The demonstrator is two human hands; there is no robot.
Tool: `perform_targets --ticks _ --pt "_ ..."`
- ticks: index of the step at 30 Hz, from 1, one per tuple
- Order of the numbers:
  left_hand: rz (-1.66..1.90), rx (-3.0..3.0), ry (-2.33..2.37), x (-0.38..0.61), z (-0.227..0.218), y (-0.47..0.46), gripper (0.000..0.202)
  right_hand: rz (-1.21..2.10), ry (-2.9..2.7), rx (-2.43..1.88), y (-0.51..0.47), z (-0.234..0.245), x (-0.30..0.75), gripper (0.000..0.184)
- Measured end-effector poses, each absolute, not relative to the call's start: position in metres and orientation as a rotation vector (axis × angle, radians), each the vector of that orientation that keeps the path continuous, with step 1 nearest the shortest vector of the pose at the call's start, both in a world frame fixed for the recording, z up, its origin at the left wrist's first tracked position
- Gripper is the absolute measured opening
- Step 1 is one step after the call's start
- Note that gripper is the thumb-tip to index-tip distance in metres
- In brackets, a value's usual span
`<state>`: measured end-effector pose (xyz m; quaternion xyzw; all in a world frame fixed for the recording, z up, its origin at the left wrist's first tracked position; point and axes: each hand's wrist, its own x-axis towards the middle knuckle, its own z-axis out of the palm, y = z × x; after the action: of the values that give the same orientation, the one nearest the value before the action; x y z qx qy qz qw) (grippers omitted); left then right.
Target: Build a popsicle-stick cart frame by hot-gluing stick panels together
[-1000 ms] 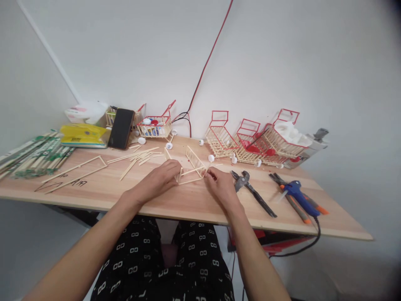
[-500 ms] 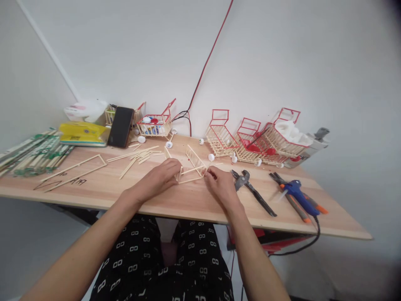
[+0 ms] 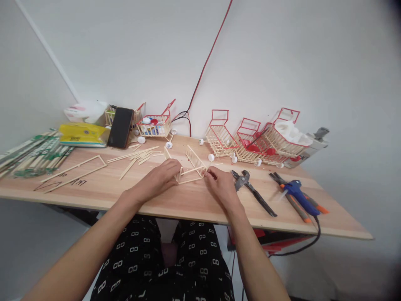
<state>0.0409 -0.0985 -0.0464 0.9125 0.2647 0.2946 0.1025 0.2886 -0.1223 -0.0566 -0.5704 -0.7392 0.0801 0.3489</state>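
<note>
A small frame of thin wooden sticks [image 3: 191,180] stands on the wooden table between my hands. Two slatted side panels rise from it, joined by crosswise sticks at the near end. My left hand [image 3: 166,174] is closed on the left panel, covering much of it. At the near right corner, the fingertips of my right hand [image 3: 219,180] pinch the frame beside the right panel [image 3: 196,159]. Loose wooden sticks [image 3: 140,156] lie behind and left of my left hand.
Pliers [image 3: 253,192] and a blue glue gun [image 3: 300,196] lie at the right. Miniature stick shopping carts [image 3: 221,131] line the wall. Leftward are a phone [image 3: 120,127], a yellow packet [image 3: 82,133], bundled sticks [image 3: 42,152] and a long stick frame [image 3: 75,169].
</note>
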Motion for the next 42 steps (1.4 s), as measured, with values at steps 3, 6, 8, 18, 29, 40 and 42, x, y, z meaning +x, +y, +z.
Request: perform_targets --ticks 3,6,8,18,29,40,42 --pt "0.867 2.693 0.773 0.0408 -0.0464 -0.0984 0.014 0.194 -1.915 -1.48 -0.1226 -0.0566 0.288 0.019" --pt "0.862 2.698 0.771 0.041 -0.0461 -0.0983 0.014 0.194 -1.906 -1.482 -0.1226 -0.0561 0.2875 0.018" --pt "0.859 2.698 0.775 0.0412 -0.046 -0.0982 0.013 0.2 -1.903 -1.482 -0.1227 -0.0558 0.2875 0.018" --pt "0.861 2.694 0.788 0.0413 -0.0466 -0.0981 0.017 0.189 -1.911 -1.481 -0.1239 -0.0552 0.2878 0.02" --pt "0.866 2.698 0.777 0.0413 -0.0472 -0.0975 0.018 0.201 -1.917 -1.484 -0.1228 -0.0563 0.2883 0.021" --pt "0.842 2.698 0.795 0.0417 -0.0461 -0.0983 0.016 0.201 -1.92 -1.498 -0.1229 -0.0557 0.2886 0.02" --pt "0.848 2.693 0.795 0.0416 -0.0464 -0.0982 0.016 0.205 -1.92 -1.501 -0.1229 -0.0559 0.2887 0.02"
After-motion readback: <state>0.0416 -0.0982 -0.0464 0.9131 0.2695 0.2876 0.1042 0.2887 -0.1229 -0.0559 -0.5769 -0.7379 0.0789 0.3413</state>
